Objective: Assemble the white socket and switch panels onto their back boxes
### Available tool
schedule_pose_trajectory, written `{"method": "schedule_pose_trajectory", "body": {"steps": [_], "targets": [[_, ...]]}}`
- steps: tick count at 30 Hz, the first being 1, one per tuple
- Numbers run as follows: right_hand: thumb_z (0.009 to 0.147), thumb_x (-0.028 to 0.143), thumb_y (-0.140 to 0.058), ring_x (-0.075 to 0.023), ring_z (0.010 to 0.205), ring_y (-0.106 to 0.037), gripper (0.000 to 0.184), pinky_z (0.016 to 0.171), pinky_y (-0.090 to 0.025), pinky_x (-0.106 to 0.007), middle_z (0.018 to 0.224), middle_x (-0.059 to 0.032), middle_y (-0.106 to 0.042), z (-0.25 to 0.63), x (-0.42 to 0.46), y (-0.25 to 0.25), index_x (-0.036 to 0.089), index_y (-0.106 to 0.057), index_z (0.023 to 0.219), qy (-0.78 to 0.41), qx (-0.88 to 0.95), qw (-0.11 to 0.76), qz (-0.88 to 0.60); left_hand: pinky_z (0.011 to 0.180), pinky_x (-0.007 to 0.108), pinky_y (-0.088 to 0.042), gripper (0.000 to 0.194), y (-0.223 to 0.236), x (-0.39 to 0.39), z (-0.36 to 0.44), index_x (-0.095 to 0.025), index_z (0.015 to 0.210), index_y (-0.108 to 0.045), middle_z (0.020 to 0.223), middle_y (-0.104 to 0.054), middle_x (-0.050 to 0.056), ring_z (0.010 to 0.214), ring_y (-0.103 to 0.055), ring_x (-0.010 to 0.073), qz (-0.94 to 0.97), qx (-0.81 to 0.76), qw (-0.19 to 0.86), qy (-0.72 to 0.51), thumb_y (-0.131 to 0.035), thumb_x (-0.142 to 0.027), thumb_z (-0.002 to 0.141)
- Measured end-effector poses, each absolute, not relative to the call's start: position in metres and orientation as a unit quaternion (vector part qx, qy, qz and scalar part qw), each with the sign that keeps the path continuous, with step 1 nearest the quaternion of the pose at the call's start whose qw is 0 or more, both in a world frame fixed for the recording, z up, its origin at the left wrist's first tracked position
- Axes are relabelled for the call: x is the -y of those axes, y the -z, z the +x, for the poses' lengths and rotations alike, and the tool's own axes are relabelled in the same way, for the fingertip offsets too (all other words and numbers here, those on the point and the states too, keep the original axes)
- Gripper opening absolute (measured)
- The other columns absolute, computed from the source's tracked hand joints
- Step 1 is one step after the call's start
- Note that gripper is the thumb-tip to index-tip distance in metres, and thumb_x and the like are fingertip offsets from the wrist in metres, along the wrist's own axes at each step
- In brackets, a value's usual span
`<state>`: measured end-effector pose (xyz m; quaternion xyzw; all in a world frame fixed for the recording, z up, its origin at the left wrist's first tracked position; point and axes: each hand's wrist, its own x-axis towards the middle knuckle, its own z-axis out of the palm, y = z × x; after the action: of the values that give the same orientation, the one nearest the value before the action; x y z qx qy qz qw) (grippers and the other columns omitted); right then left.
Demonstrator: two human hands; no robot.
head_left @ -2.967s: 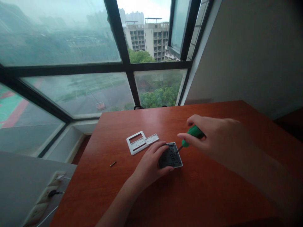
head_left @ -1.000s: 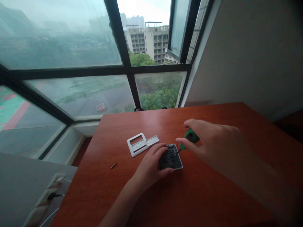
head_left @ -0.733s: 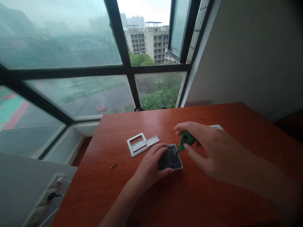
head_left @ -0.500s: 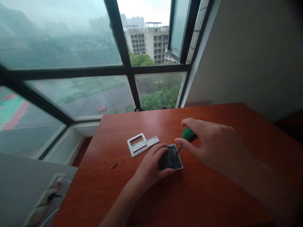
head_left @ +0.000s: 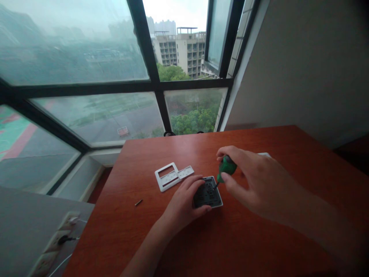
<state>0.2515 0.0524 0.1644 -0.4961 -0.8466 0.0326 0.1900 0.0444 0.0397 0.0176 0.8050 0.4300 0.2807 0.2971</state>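
A dark square switch module (head_left: 210, 194) with a pale rim lies on the red-brown table (head_left: 230, 238). My left hand (head_left: 184, 202) wraps round its left side and pins it flat. My right hand (head_left: 253, 181) is closed round the green handle of a screwdriver (head_left: 225, 168). The tool's thin shaft slants down and left, and its tip sits in the module's upper right part. A small white object (head_left: 264, 154) shows just behind my right hand.
A white faceplate frame (head_left: 167, 176) and a narrow white strip (head_left: 185, 171) lie left of the module. One small dark screw (head_left: 138, 202) rests further left. Large windows stand beyond the table's far edge. A power strip (head_left: 54, 240) lies on the grey ledge, lower left.
My right hand has been twisting the screwdriver handle back and forth, its fingers shifting round it. The left hand and the module have stayed put.
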Motion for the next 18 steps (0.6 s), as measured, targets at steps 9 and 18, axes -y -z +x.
{"method": "schedule_pose_trajectory", "body": {"steps": [9, 18], "targets": [[0.086, 0.046, -0.059, -0.0272, 0.073, -0.068, 0.035, 0.058, -0.047, -0.036, 0.093, -0.0057, -0.072, 0.256, -0.059, -0.155, 0.023, -0.060, 0.113, 0.072, 0.818, 0.197, -0.536, 0.109, 0.047, -0.039, 0.066, -0.015, -0.040, 0.044, -0.025, 0.128, -0.050, 0.140, -0.048, 0.010, 0.129, -0.046, 0.0292, 0.801, -0.427, 0.299, -0.293, -0.080, -0.027, 0.069], [0.088, 0.022, -0.054, -0.0188, 0.091, -0.067, 0.039, 0.075, -0.050, -0.031, 0.112, -0.0039, -0.068, 0.260, -0.054, -0.162, 0.024, -0.049, 0.126, -0.094, 0.879, 0.208, -0.418, 0.109, 0.046, -0.039, 0.066, -0.016, -0.040, 0.044, -0.024, 0.129, -0.049, 0.141, -0.047, 0.011, 0.129, -0.046, 0.0286, 0.802, -0.426, 0.303, -0.290, -0.079, -0.029, 0.071]]}}
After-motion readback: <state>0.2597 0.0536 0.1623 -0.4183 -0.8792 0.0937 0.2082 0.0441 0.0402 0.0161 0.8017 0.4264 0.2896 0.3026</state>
